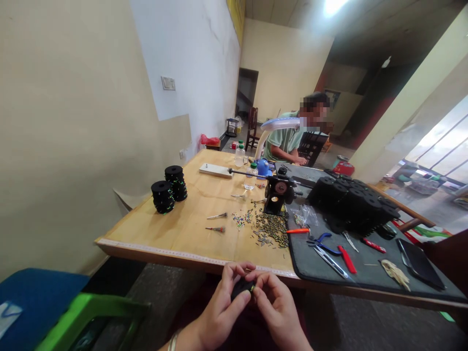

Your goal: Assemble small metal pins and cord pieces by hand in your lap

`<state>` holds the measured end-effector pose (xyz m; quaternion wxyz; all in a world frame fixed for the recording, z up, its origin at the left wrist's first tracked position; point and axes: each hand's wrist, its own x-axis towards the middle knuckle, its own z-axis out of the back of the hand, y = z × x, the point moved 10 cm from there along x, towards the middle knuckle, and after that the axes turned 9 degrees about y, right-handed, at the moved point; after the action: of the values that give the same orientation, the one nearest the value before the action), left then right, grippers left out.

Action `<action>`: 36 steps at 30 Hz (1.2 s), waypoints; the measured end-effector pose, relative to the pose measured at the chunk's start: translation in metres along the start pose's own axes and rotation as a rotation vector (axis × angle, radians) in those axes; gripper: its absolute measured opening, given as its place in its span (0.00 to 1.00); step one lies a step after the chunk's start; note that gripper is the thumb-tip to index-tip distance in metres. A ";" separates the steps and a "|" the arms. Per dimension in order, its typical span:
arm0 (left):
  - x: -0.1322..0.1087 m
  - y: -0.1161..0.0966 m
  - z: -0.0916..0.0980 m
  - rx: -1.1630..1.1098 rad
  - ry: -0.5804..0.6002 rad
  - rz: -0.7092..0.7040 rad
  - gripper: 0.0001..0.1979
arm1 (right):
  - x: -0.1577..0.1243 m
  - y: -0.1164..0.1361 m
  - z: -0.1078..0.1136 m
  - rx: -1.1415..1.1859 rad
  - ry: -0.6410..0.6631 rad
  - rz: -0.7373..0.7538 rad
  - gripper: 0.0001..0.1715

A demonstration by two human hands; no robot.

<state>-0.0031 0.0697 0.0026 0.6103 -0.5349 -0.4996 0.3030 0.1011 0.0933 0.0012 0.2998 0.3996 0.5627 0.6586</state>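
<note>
Below the table's near edge, our left hand and right hand pinch one small black spool together, off the surface; loose beads and pliers lie within reach.

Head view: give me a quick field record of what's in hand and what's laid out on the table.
left hand: grips small black spool
right hand: pinches the same spool, below the table edge
table: two stacks of black spools, pile of small metal pieces
grey mat: scissors, red-handled tools, block of black spools
far end: a seated person
</note>
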 end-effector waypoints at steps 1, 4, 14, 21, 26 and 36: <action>0.001 0.000 0.000 -0.019 -0.003 0.003 0.09 | -0.001 0.002 0.000 -0.043 -0.009 0.016 0.09; 0.003 -0.001 0.000 -0.028 -0.031 0.010 0.09 | -0.003 0.008 -0.002 -0.156 -0.020 0.062 0.07; 0.002 0.001 0.009 0.085 -0.171 0.015 0.07 | -0.007 0.018 -0.009 -0.306 -0.013 0.146 0.06; 0.003 0.001 0.010 0.074 -0.169 0.004 0.07 | -0.007 0.010 -0.005 -0.235 -0.042 0.149 0.06; 0.002 0.006 0.008 0.086 -0.094 0.011 0.12 | -0.003 0.000 0.005 -0.075 -0.106 0.103 0.09; 0.001 0.011 0.032 0.304 -0.208 0.013 0.23 | 0.003 -0.036 0.036 -0.030 -0.274 -0.059 0.19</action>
<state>-0.0311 0.0845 -0.0101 0.6273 -0.4057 -0.5047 0.4327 0.1289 0.1211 -0.0322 0.3991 0.4645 0.5183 0.5970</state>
